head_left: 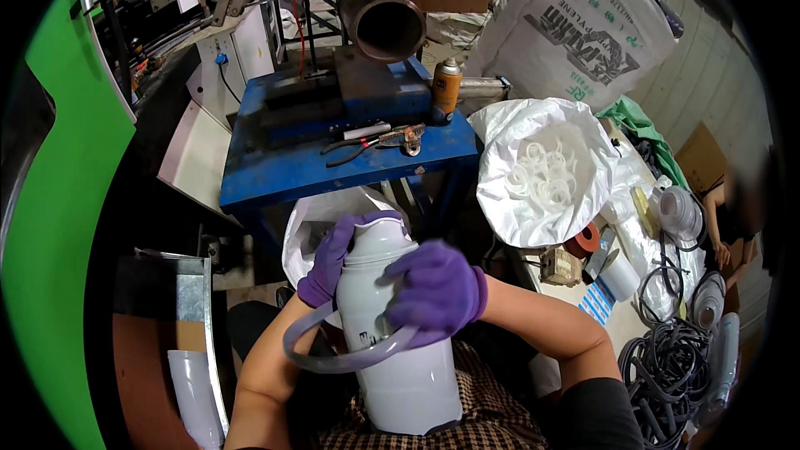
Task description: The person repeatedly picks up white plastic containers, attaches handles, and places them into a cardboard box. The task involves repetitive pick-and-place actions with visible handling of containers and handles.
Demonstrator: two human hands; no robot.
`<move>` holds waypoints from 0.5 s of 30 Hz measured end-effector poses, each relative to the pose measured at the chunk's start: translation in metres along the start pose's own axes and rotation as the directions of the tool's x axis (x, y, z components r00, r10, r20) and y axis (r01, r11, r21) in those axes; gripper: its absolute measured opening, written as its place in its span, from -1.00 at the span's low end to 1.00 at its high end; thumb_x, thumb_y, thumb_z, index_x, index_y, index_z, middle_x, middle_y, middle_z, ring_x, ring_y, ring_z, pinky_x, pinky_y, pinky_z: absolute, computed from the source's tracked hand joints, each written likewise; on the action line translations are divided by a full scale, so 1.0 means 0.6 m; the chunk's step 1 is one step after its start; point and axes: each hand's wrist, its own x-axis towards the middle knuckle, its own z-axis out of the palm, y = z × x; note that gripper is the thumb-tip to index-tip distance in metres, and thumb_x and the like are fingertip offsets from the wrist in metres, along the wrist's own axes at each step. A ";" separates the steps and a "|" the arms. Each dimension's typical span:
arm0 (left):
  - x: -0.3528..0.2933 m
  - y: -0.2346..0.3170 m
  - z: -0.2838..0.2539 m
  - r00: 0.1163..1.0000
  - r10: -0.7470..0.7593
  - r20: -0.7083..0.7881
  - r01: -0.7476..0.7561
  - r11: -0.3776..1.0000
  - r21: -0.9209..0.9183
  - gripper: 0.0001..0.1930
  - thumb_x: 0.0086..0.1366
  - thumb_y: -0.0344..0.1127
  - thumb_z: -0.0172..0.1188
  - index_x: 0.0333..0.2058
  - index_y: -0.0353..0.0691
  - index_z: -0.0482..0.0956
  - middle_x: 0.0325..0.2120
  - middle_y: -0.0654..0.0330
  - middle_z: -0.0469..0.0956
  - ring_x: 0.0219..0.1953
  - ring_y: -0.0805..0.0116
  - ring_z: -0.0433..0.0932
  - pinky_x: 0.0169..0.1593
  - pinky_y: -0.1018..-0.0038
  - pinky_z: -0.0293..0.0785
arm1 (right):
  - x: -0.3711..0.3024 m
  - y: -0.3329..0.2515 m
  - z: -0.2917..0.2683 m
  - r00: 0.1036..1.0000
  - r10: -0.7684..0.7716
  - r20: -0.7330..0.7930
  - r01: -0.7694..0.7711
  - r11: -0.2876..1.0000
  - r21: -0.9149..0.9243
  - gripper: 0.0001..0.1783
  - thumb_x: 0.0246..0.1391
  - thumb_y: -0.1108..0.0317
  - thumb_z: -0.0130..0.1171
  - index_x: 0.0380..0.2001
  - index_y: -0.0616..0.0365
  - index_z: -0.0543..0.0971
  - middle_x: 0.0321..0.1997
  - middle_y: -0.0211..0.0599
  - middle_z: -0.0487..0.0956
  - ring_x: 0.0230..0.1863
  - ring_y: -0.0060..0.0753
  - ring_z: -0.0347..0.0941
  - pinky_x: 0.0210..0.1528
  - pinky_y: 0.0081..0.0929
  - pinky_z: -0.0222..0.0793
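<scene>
A pale grey vacuum flask (408, 387) leans on my lap, its spouted top tilted away from me. Purple gloves cover both hands. My left hand (332, 265) wraps round the flask's neck at the far left side, fingers curled behind the spout. Over the flask's front right side lies my right hand (435, 293), smeared by motion, so its grip is unclear. The flask's grey carrying handle (333, 362) loops out to the left and passes beneath my right hand. The base of the flask rests against checked cloth.
Ahead stands a blue metal bench (283, 175) with pliers (367, 147) and an orange spray can (447, 90). A white sack (583, 217) holds translucent rings. Coiled dark strips (671, 375) lie right, near another person (733, 233). A bin (154, 333) holds a grey shell (193, 392).
</scene>
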 end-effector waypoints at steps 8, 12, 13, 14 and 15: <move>-0.005 0.021 0.008 0.995 0.017 -0.101 -0.004 0.991 0.133 -0.38 0.60 0.11 -0.28 0.20 -0.32 0.51 0.02 0.08 0.59 0.06 0.29 0.58 0.19 0.39 0.49 | -0.053 0.052 0.065 0.435 0.797 -0.418 -0.886 0.463 -0.039 -0.80 0.05 0.60 0.14 -0.22 0.16 0.51 -0.42 -0.27 0.47 -0.48 -0.26 0.42 -0.45 -0.33 0.36; 0.004 -0.012 -0.008 0.835 0.547 -0.067 -0.291 0.540 0.790 -0.56 0.59 -0.13 -0.14 0.18 -0.33 0.49 0.04 0.10 0.56 0.12 0.27 0.54 0.25 0.33 0.47 | -0.112 0.069 0.056 0.533 0.784 -0.319 -0.815 0.577 0.056 -0.80 0.26 0.45 0.06 -0.08 0.19 0.55 -0.35 -0.37 0.51 -0.29 -0.39 0.48 -0.23 -0.42 0.44; 0.015 -0.029 -0.018 0.755 0.636 -0.161 -0.354 0.601 0.716 -0.59 0.58 -0.19 -0.11 0.19 -0.32 0.48 0.04 0.10 0.55 0.14 0.26 0.53 0.27 0.30 0.46 | -0.124 0.086 0.067 0.336 0.919 -0.205 -0.709 0.390 0.588 -0.76 0.31 0.40 0.04 -0.02 0.21 0.56 -0.25 -0.33 0.56 -0.19 -0.39 0.51 -0.08 -0.42 0.43; 0.018 -0.042 -0.030 0.666 0.696 -0.268 -0.421 0.647 0.635 -0.62 0.56 -0.25 -0.08 0.20 -0.31 0.46 0.05 0.10 0.54 0.15 0.25 0.52 0.29 0.28 0.45 | -0.134 0.094 0.077 0.199 0.979 0.033 -0.385 0.047 0.922 -0.72 0.37 0.36 0.02 0.03 0.22 0.56 -0.15 -0.30 0.60 -0.08 -0.38 0.53 0.07 -0.42 0.43; 0.010 -0.045 -0.050 0.785 0.575 -0.231 -0.423 0.769 0.479 -0.62 0.53 -0.39 -0.05 0.25 -0.31 0.39 0.10 0.06 0.52 0.18 0.21 0.51 0.33 0.23 0.42 | -0.148 0.089 0.082 0.308 0.948 0.075 -0.314 0.027 0.949 -0.68 0.41 0.30 -0.02 0.07 0.23 0.55 -0.07 -0.26 0.60 0.01 -0.36 0.52 0.17 -0.38 0.39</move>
